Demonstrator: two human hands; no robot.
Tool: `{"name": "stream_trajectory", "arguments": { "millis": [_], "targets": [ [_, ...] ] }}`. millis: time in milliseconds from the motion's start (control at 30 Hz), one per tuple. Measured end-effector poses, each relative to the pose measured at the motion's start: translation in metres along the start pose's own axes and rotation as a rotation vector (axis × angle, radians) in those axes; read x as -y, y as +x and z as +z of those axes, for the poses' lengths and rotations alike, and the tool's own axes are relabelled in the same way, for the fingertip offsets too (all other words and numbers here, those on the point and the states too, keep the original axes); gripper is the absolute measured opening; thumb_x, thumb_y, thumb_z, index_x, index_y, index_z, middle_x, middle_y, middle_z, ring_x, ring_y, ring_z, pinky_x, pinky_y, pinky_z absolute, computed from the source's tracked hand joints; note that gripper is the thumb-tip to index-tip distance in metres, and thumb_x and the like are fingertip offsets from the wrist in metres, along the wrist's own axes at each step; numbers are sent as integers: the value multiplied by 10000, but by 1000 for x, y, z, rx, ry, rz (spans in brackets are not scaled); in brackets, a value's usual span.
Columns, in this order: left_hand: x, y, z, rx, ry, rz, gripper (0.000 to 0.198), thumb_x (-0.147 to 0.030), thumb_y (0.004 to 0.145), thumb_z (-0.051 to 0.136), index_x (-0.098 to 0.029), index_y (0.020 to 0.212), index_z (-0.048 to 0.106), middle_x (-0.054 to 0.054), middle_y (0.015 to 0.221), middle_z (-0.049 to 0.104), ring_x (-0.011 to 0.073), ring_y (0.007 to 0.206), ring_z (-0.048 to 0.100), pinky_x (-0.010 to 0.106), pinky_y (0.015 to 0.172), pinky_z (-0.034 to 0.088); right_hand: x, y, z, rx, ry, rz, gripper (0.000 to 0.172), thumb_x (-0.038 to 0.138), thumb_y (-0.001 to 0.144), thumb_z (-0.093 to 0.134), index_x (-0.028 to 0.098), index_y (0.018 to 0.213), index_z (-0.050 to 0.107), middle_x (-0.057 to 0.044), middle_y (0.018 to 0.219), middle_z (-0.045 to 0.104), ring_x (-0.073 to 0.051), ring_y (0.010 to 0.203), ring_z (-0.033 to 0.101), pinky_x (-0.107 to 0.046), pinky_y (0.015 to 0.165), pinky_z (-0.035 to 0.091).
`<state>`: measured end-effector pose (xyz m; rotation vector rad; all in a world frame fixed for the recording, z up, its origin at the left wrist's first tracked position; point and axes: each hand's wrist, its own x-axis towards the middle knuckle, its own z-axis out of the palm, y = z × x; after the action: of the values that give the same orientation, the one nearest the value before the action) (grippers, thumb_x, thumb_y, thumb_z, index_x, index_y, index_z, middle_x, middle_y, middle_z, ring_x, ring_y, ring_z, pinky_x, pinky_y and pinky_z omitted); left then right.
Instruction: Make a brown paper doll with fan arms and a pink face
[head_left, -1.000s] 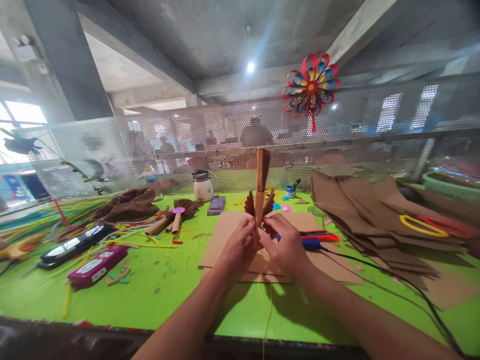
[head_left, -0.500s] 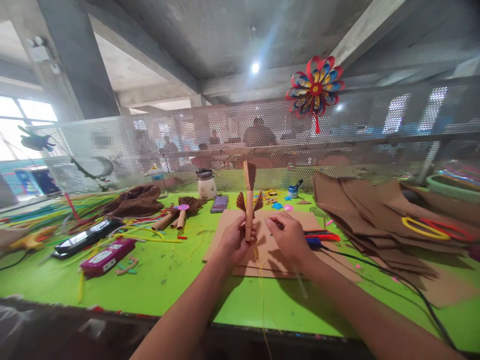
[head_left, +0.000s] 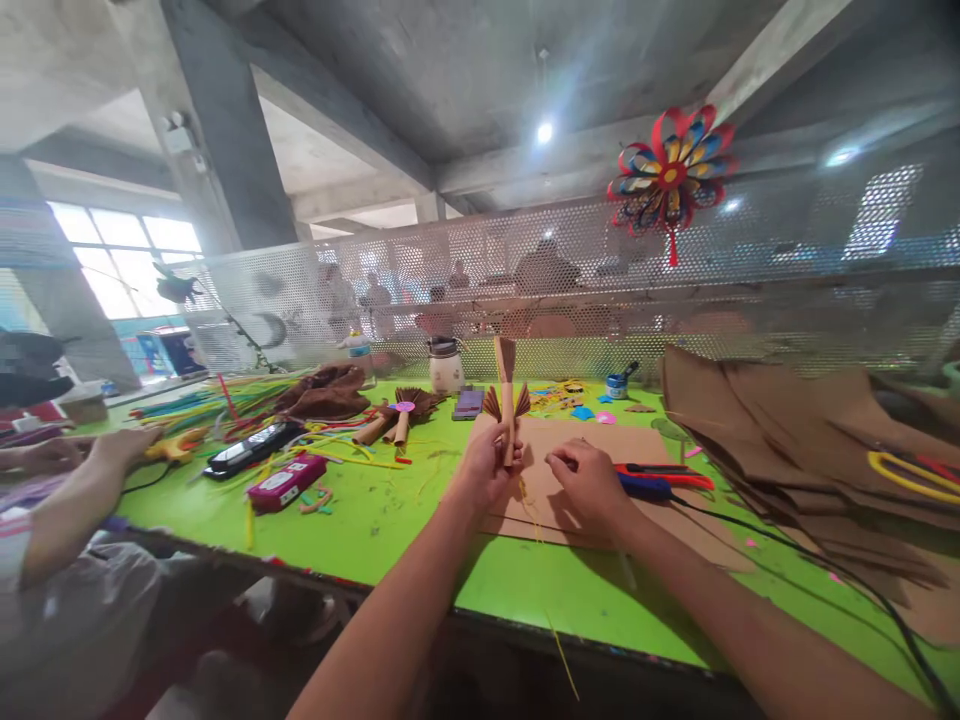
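My left hand (head_left: pixel 484 465) grips a brown folded-paper figure (head_left: pixel 508 400) upright by its rolled stem, over a brown cardboard sheet (head_left: pixel 559 437). A pleated fan tops the figure, and smaller fans spread at its sides. Thin yellow strands (head_left: pixel 534 512) hang below that hand. To the right of the figure, apart from it, my right hand (head_left: pixel 589 478) has its fingers curled together; whatever they hold is hidden. Beside this hand shows a blue handle (head_left: pixel 643 486) with a black cord, and a translucent stick (head_left: pixel 627 570) pokes out below the wrist.
A red-and-black cutter (head_left: pixel 679 476) lies right of my hand. Brown paper sheets (head_left: pixel 757 440) pile up farther right, with yellow-handled scissors (head_left: pixel 911 478). At left are a purple box (head_left: pixel 287 482), a black device (head_left: pixel 251 450), paper pieces (head_left: pixel 401 425) and another person's arm (head_left: pixel 82 490).
The view has swung left, so the table's things sit farther right and more of the other person's arm shows. Both my hands keep nearly the same pose, the left still holding the figure.
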<state>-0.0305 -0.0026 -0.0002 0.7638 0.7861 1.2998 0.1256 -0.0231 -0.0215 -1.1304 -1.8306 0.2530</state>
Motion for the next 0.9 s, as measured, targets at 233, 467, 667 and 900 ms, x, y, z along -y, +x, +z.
{"name": "stream_trajectory", "arguments": {
  "millis": [233, 467, 667, 900],
  "targets": [
    [-2, -2, -2, -2, 119, 89, 117, -240, 790, 550, -140, 845, 528, -21, 566, 493, 71, 449, 478, 170, 445, 391, -1, 1, 0, 68, 2, -26, 239, 233, 799, 468, 161, 654, 644, -32, 671, 618, -150, 643, 536, -257, 631, 373],
    [-40, -20, -23, -74, 306, 135, 121, -241, 800, 533, -124, 786, 509, 15, 597, 545, 54, 423, 463, 130, 358, 278, 4, -4, 2, 151, 26, -79, 208, 184, 774, 473, 152, 666, 648, -51, 697, 637, -151, 657, 549, -252, 627, 385],
    [-84, -66, -73, -176, 607, 141, 241, -343, 754, 609, -139, 837, 510, 24, 627, 602, 61, 435, 480, 134, 376, 285, 6, -7, 8, 217, -23, -165, 178, 172, 754, 491, 154, 647, 632, -55, 693, 630, -153, 667, 553, -252, 646, 381],
    [-125, -100, -96, -243, 1003, -25, 578, -503, 727, 578, -227, 1217, 443, 26, 609, 633, 100, 418, 481, 156, 364, 197, 10, -10, 7, 293, -62, -186, 191, 175, 763, 489, 151, 662, 649, -72, 708, 645, -164, 697, 565, -251, 663, 383]
  ]
}}
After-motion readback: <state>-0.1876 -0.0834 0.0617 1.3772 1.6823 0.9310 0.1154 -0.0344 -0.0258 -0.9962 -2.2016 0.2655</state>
